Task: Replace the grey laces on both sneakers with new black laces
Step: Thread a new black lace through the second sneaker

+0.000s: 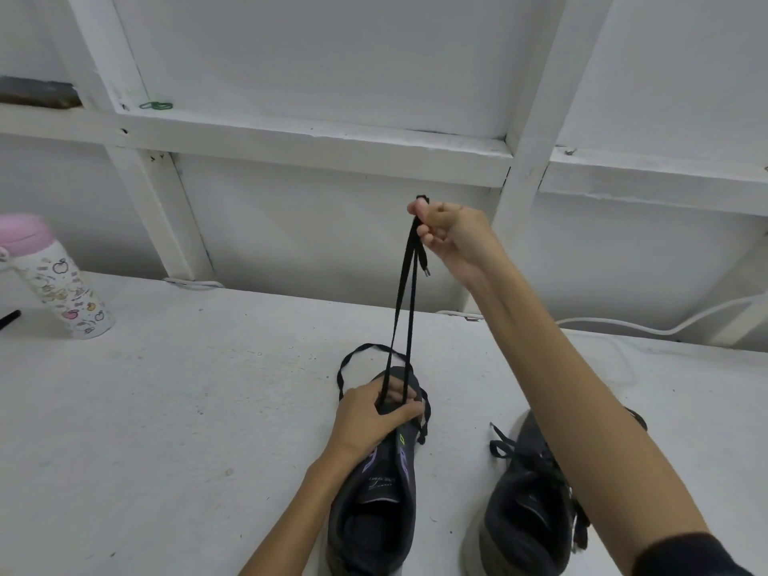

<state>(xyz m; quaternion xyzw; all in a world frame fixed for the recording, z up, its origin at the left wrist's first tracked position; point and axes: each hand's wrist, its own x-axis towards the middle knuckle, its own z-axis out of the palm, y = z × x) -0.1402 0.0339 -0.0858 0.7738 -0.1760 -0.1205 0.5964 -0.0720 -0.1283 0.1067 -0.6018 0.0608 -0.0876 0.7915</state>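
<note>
The right hand is raised well above the table, thumb and curled fingers pinching a black lace near its ends. One tip pokes up above the thumb and another hangs just below the fist. From that pinch two taut strands run down to the toe end of the left sneaker. There the left hand grips the forepart of the shoe, fingers curled over it and thumb across the spot where the strands enter. More black lace lies slack in a loop on the surface round the toe, one end trailing down the shoe's right side.

The right sneaker stands just beside it, partly behind the right forearm, with black lace showing across its front. Both shoes are dark grey and point away from the person; a dark sleeve shows at the lower right.

They stand on a white table — painted, rough and lightly speckled. At its far left is a white patterned bottle with a pink lid, and a white cable runs along the back edge at right. Behind rises a white wall crossed by white timber posts and a ledge — something small and green lies on it.
</note>
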